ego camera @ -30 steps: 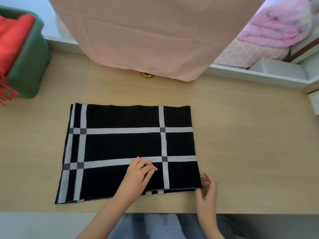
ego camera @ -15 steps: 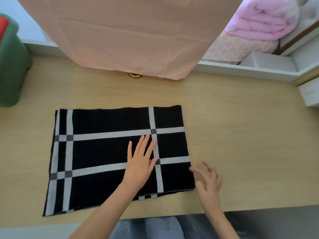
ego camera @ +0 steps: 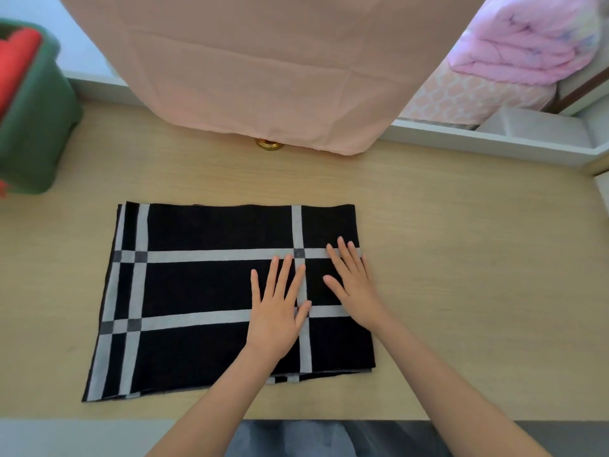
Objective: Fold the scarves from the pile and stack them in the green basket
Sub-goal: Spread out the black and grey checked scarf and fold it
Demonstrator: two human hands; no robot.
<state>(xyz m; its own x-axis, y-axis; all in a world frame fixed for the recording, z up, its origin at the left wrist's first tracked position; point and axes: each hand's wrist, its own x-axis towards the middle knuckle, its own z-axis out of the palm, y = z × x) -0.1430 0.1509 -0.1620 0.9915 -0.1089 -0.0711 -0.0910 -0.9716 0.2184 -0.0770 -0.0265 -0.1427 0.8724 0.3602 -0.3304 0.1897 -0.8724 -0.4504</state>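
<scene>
Head view: one folded black scarf (ego camera: 204,291) lies flat in the middle of the frame on a light wooden table (ego camera: 478,258). It is a wide rectangle with its long edges running left to right. Two pale bands cross it from side to side. Three pale bands run up and down, two close to its left edge and one right of centre. A thin lower layer shows along its bottom edge.

Two bare hands rest palm down on the right part of this scarf. The left hand (ego camera: 276,311) lies over the right-of-centre upright band, its fingers straight and slightly apart and holding nothing. The right hand (ego camera: 354,285) lies just beside it, near the scarf's right edge. Its fingers are also straight and spread, and their tips reach the upper pale band. Both forearms enter from the lower edge of the frame.

One green basket (ego camera: 36,133) stands at the upper left, well apart from the black scarf. One red scarf (ego camera: 16,57) shows inside it.

A pink cloth (ego camera: 263,67) hangs across the top centre. A small brass-coloured object (ego camera: 268,145) shows just below its hem. A pink quilt (ego camera: 527,37) lies at the upper right.
</scene>
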